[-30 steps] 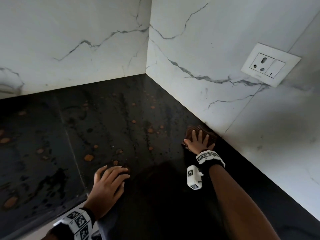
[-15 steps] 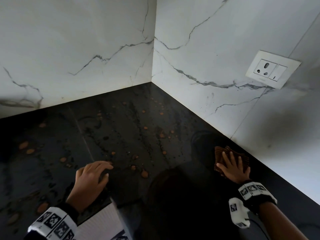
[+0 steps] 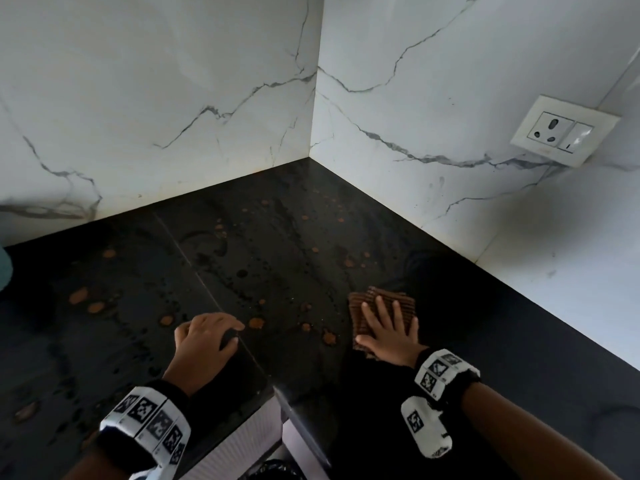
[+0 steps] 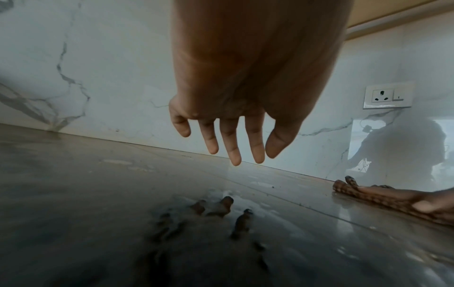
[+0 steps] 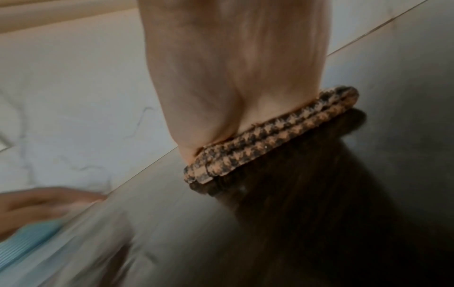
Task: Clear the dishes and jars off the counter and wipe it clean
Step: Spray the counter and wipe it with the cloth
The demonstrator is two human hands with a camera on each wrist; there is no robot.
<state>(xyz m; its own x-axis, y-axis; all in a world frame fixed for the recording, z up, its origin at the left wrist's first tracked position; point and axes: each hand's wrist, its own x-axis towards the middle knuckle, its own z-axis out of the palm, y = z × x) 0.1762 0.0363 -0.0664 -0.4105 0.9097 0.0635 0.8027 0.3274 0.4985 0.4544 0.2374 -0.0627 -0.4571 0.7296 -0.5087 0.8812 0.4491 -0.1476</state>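
A black stone counter (image 3: 270,258) with orange-brown spots fills the corner between two white marble walls. My right hand (image 3: 388,327) lies flat with spread, straight fingers on a folded brown checked cloth (image 3: 367,306), pressing it onto the counter a little out from the right wall. The right wrist view shows the cloth (image 5: 270,134) doubled under my palm. My left hand (image 3: 204,344) hovers just above the counter near its front edge, fingers loosely curled and holding nothing; in the left wrist view its fingers (image 4: 230,143) hang above their reflection, with the cloth (image 4: 383,198) off to the right.
A white socket and switch plate (image 3: 564,131) sits on the right wall. Wet streaks and orange spots (image 3: 256,323) dot the counter. White ribbed cabinet fronts (image 3: 242,441) show below the front edge. A pale blue-green object (image 3: 4,268) peeks in at the far left.
My right hand has slid the cloth away from the right wall, leftward and toward me. My left hand has curled its fingers and lifted slightly. The view has shifted.
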